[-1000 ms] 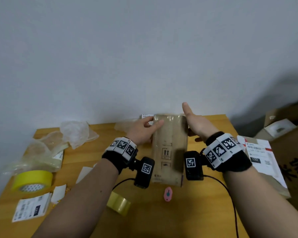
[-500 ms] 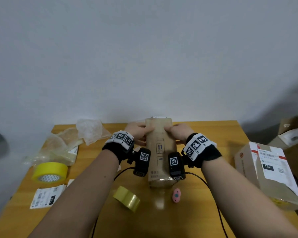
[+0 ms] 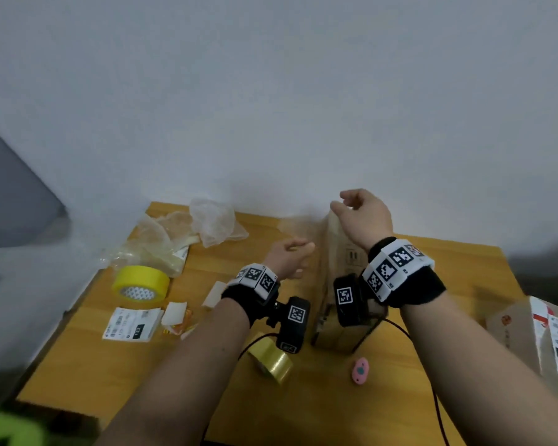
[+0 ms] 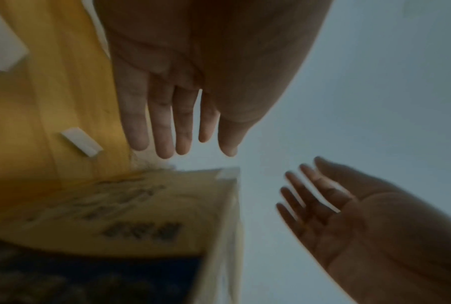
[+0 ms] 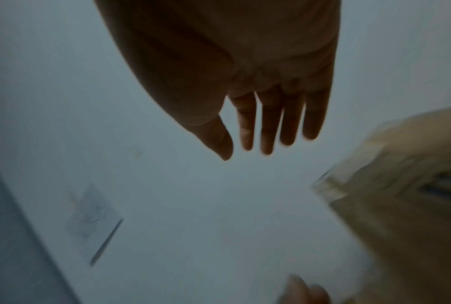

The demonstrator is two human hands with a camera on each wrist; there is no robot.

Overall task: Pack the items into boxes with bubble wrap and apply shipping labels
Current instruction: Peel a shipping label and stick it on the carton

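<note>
Bench [image 3: 303, 410]: wooden top set against a pale wall. Contents, left to right.

1. Crumpled clear plastic wrap [image 3: 181, 235], far left corner, by the wall.
2. Yellow tape roll [image 3: 140, 282], lying flat just in front of the wrap.
3. Printed shipping label [image 3: 131, 324], flat on the bench nearer the person than the yellow roll; small white paper scraps [image 3: 174, 313] just to its right.
4. Left hand [image 3: 290, 257]: palm facing right, just left of the cardboard box and apart from it. In the left wrist view its fingers [image 4: 162, 123] are straight and close together, with nothing in them. Forearm reaches forward over the bench; wristband carries black-and-white markers.
5. Clear tape roll [image 3: 271, 360], tipped on edge, below the left wrist camera, near the front.
6. Cardboard box [image 3: 332, 284]: tall, narrow, standing upright mid-bench between the two hands, printed marks on its side. Motion blur softens its edges.
7. Pink oval item [image 3: 360, 370], flat on the bench just in front of the box.
8. Right hand [image 3: 363, 217]: raised above the box's top far edge, not clearly touching it. Fingers loosely extended, thumb apart, holding nothing; the right wrist view shows fingers [image 5: 268, 123] straight against the wall.
9. Second box [image 3: 535, 336], at the right edge, white shipping label on it, well apart from both hands.
</note>
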